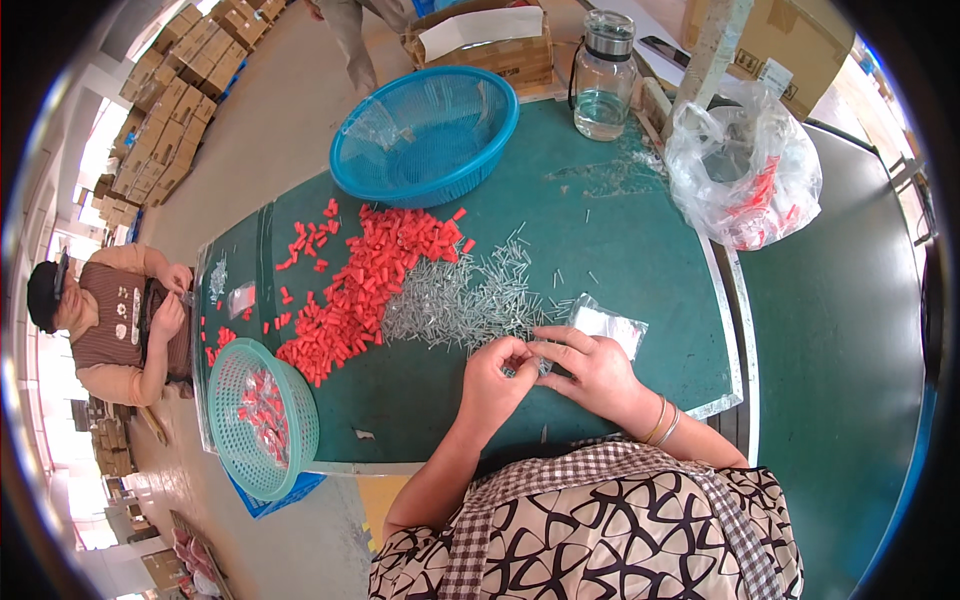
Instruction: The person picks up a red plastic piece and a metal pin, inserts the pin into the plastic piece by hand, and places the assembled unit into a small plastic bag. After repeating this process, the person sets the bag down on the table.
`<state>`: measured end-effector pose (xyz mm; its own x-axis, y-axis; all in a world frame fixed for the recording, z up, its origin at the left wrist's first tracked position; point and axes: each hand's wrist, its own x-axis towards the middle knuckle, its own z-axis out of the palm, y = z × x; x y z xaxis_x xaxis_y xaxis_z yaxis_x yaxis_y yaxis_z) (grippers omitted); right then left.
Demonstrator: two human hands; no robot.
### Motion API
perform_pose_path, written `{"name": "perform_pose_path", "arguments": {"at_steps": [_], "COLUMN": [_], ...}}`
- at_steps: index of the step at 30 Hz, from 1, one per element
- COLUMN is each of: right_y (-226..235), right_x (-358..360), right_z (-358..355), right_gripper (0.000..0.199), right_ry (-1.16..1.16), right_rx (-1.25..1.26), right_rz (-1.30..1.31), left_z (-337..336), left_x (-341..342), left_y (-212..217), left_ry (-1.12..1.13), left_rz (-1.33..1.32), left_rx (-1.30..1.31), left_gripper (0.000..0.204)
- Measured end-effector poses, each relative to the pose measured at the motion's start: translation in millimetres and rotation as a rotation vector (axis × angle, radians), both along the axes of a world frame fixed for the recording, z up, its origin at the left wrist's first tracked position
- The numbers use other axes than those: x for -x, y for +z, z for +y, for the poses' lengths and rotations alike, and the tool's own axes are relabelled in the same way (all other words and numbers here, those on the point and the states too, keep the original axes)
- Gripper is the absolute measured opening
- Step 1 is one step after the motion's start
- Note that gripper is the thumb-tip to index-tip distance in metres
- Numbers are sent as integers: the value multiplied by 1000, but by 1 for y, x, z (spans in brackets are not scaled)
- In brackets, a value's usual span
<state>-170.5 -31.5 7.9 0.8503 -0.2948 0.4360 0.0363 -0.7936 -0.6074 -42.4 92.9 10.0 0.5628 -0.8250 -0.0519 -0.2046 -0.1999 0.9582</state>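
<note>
My left hand (pixel 495 383) and my right hand (pixel 598 378) meet at the near edge of a heap of grey metal screws or nails (pixel 455 298). The left thumb and fingers are pinched together. My right fingers are bent against them, and a bit of something clear and shiny shows between the hands, too small to name. Just beyond my right hand lies a stack of clear plastic bags (pixel 612 326). A large pile of red plastic plugs (pixel 365 280) spreads to the left of the metal pieces, touching them.
A blue basket (pixel 350 185) stands at the far side. A pale green basket (pixel 228 455) holds filled bags at the left. A glass bottle (pixel 602 90) and a hanging plastic bag (pixel 690 165) are at the far right. A co-worker (pixel 125 330) sits across the left end.
</note>
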Motion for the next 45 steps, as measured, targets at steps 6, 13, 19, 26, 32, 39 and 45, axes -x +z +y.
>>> {"name": "perform_pose_path", "arguments": {"at_steps": [6, 13, 19, 26, 32, 39, 45], "right_y": [4, 1, -5, -7, -7, -9, -5], "right_x": [1, 2, 5, 9, 10, 12, 10], "right_z": [-3, -3, -3, -1, -1, -1, -1], "right_gripper": [39, 37, 35, 35, 33, 33, 32], "right_ry": [3, 7, 31, -20, -27, -30, -19], "right_rx": [-276, -413, -425, -536, -521, -538, -586], "right_rz": [11, 39, 59, 105, 95, 73, 90], "left_z": [5, 7, 9, 8, -9, -6, 5], "left_x": [-6, -5, -4, -39, -44, -53, -58], "left_y": [-1, 11, 10, -6, -10, -17, -17], "left_ry": [33, -212, -244, 91, -46, -6, 243], "left_rz": [155, -641, -660, -602, -836, -778, 347], "left_rx": [-13, 119, 137, -151, -243, -110, 63], "left_gripper": [6, 24, 25, 24, 19, 12, 11]}}
